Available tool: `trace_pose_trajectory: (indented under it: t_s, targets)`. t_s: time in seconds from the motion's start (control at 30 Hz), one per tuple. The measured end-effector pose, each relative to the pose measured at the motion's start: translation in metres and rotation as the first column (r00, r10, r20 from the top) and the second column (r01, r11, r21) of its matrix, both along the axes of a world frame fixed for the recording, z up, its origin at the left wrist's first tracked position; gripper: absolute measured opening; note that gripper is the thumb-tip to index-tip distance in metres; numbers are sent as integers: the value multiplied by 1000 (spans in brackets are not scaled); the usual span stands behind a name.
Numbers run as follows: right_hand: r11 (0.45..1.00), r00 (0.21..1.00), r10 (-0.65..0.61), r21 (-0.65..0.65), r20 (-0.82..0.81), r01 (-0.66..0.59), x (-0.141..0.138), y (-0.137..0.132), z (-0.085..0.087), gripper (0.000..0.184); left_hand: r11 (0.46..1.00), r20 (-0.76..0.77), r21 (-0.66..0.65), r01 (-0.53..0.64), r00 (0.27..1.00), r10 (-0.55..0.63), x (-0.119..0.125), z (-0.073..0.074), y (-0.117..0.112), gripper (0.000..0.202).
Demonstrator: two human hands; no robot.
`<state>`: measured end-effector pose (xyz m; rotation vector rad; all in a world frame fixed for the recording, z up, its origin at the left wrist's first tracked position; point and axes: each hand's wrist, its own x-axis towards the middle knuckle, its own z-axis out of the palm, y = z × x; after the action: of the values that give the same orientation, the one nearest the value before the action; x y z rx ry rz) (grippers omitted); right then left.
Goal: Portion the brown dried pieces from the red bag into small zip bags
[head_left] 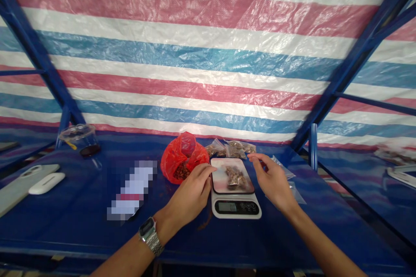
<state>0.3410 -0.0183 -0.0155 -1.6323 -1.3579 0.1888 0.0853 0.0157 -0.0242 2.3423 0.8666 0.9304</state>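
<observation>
A small bag (235,178) of brown pieces is carried on the pan (219,181) of a white scale (234,198), set between two bare hands on a blue desk (185,242). The display (227,207) is turned toward the wearer, apparently so that it can be read from above, though its figures cannot be made out with certainty. The left hand (191,184) is held at the pan's left edge, its fingers close together and loosely bent; nothing is seen in its grasp, and contact with the pan cannot be confirmed. The right hand (274,181) is raised off the opposite corner, thumb and forefinger slightly parted, with nothing visible between them. By the left hand, a red bag (169,160) of loose pieces (181,171) is left gaping upward, presumably for easy reach. Flat clear bags (297,192) are laid beside the right wrist, likely for similar convenience. Filled bags (235,151) are grouped behind the scale, where the pan is not crowded. A phone (16,188) and white case (47,183) are placed far left, well apart from the scale.
</observation>
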Motion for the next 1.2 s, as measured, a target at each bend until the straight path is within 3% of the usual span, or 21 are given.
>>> trace_pose_trajectory:
  t_s: [0.2,0.33,0.57,0.63,0.73,0.83,1.0,1.13,1.2]
  targets:
    - [998,993,46,-43,106,-41,-9,2,-2,41,1000,48,-12,10,999,-10,2,14,-7,39]
    - [997,967,18,-80,254,2,-17,0,-2,44,1000,64,3,11,998,-11,3,21,-11,38]
    - [987,943,-26,-142,333,77,-37,-1,-6,45,999,103,17,-37,994,35,4,21,-12,33]
    - [985,973,7,-167,232,33,-38,1,-6,41,998,129,1,-62,990,62,6,19,-11,31]
    - [986,991,115,-117,-61,-122,-42,1,-2,39,990,174,-58,-127,975,135,10,17,-11,26]
    - [964,934,262,32,-243,-263,-56,-5,4,42,963,231,-184,-198,943,238,15,17,-11,29]
    - [905,835,419,87,-358,-417,-81,-16,14,54,928,382,-365,-74,897,222,20,25,-11,38]
    - [880,686,407,57,-603,-472,-85,-17,19,54,934,385,-345,-94,893,232,18,28,-10,37]
    - [879,667,399,55,-630,-474,-82,-16,20,48,948,370,-309,-78,908,196,16,25,-10,35]
